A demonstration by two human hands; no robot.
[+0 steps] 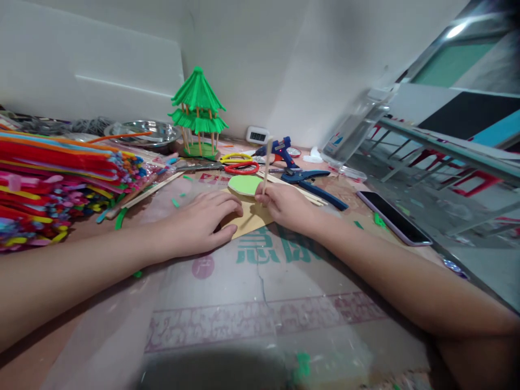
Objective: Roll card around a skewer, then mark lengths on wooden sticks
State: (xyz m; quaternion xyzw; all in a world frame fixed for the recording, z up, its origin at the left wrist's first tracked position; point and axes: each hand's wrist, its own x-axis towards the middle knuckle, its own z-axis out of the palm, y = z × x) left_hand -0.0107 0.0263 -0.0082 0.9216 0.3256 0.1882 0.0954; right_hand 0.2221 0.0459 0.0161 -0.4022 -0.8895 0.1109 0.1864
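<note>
My left hand (203,222) lies flat, fingers together, pressing down on a tan cardboard piece (254,219). My right hand (286,206) pinches a thin wooden stick (267,162) and holds it upright, its lower end at the edge of a light green oval cutout (244,185) that rests on the cardboard. Both hands are close together near the middle of the table.
A heap of coloured pipe cleaners (52,184) fills the left side. Behind stand a green paper pavilion model (197,111), a metal bowl (142,132), scissors (227,165), a blue glue gun (280,149), blue cutters (312,184). A phone (392,216) lies right.
</note>
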